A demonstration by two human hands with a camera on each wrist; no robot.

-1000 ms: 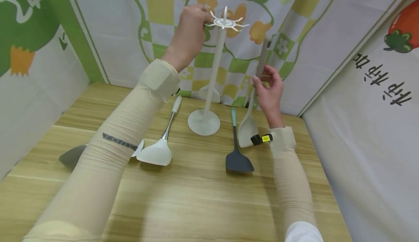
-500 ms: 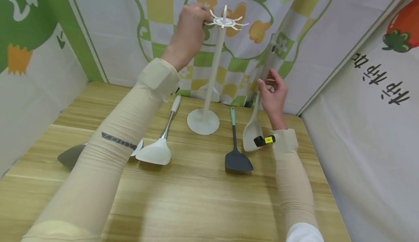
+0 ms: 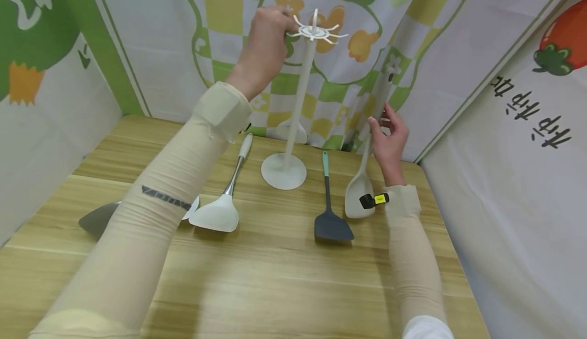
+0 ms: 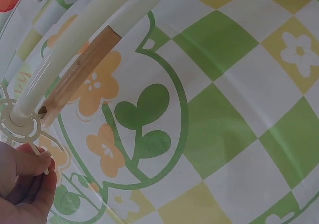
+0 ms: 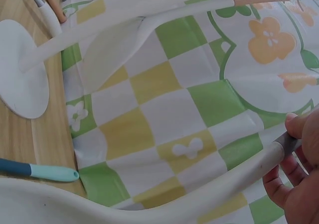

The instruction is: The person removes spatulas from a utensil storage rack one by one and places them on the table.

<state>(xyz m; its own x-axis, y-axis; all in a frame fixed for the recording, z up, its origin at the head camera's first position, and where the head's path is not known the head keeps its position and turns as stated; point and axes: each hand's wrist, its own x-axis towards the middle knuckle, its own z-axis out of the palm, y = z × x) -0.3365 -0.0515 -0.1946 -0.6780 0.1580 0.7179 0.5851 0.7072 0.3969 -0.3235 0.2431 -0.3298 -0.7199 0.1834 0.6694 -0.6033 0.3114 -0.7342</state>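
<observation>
A white utensil stand (image 3: 300,94) with a ring of hooks stands at the back of the table. My left hand (image 3: 263,43) is at its top; in the left wrist view, thumb and fingers pinch one hook (image 4: 41,159). From the ring hangs a white spatula with a wooden handle (image 4: 82,74), mostly behind the pole in the head view. To the right of the stand, my right hand (image 3: 390,137) grips the grey handle of a cream spatula (image 3: 359,193). That spatula is tilted, handle up, its blade low beside a dark turner (image 3: 331,227).
The dark turner has a mint handle and lies right of the stand's round base (image 3: 283,171). On the left lies a white turner (image 3: 217,214) with a metal shaft. A grey blade (image 3: 97,219) shows partly behind my left forearm. A patterned curtain (image 3: 224,12) hangs behind.
My right hand has shifted right and lower with the cream spatula, away from the stand. The left hand keeps its place on the hook.
</observation>
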